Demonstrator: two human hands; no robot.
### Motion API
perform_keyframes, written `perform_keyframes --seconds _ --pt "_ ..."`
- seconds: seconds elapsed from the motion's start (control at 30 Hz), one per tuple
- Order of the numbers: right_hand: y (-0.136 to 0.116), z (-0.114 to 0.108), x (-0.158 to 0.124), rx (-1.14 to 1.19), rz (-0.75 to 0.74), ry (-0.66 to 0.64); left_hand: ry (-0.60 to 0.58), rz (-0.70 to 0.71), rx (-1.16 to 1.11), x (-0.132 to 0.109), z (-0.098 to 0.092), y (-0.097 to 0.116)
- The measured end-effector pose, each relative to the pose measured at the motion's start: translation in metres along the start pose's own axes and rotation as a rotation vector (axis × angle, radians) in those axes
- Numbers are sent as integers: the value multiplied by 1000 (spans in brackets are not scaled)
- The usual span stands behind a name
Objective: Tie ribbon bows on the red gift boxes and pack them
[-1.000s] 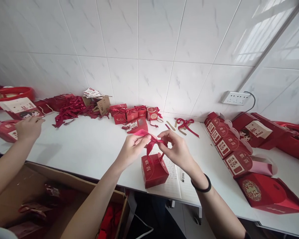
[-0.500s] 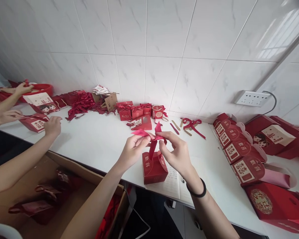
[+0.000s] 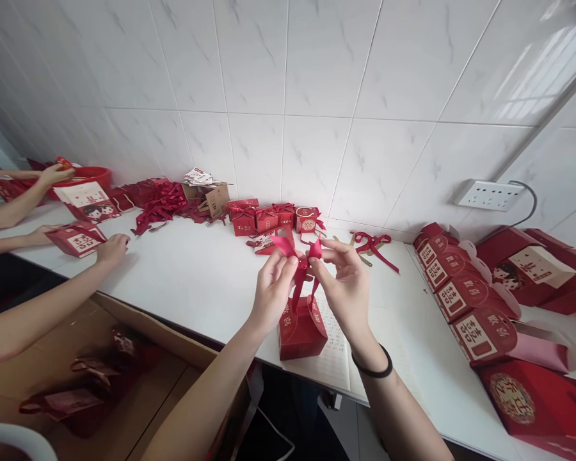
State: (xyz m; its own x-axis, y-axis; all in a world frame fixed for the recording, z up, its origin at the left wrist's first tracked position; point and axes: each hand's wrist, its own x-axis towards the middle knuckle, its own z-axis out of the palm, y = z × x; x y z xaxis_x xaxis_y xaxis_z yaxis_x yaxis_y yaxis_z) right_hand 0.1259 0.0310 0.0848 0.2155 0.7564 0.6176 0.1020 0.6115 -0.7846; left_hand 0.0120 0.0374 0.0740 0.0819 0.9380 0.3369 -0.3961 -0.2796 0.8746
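Moved closer together, the left hand and right hand pinch ribbon above the red box; tying appears incomplete.

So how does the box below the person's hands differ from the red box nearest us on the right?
The box below has a ribbon rising from it; none shows on the right-hand box. The box below shows pale lettering; the right-hand box bears a round gold emblem. Both are red.

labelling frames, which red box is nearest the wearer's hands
The red box directly below the left hand and right hand; the ribbon they hold runs down to it alone.
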Motion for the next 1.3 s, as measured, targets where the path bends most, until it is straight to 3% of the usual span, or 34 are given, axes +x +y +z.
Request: perform_keyframes --seconds 0.13,0.23,0.33,0.5,0.73,1.07,1.3 --pt "-2 1 4 9 42 9 -33 61 20 -1 6 -4" --pt "-2 0 5 18 25 10 26 87 100 -2 9 -5" --pt "-2 -2 5 9 51 3 94 53 121 -2 9 -6" --pt "-4 -4 7 106 126 -9 87 2 99 1 8 -5" --pt "-8 -5 10 131 95 -14 72 52 338 1 1 5" --pt "8 -33 -2 11 86 199 176 -46 416 -13 -42 7" --pt "27 -66 -22 55 207 383 272 -197 553 -31 -82 11"
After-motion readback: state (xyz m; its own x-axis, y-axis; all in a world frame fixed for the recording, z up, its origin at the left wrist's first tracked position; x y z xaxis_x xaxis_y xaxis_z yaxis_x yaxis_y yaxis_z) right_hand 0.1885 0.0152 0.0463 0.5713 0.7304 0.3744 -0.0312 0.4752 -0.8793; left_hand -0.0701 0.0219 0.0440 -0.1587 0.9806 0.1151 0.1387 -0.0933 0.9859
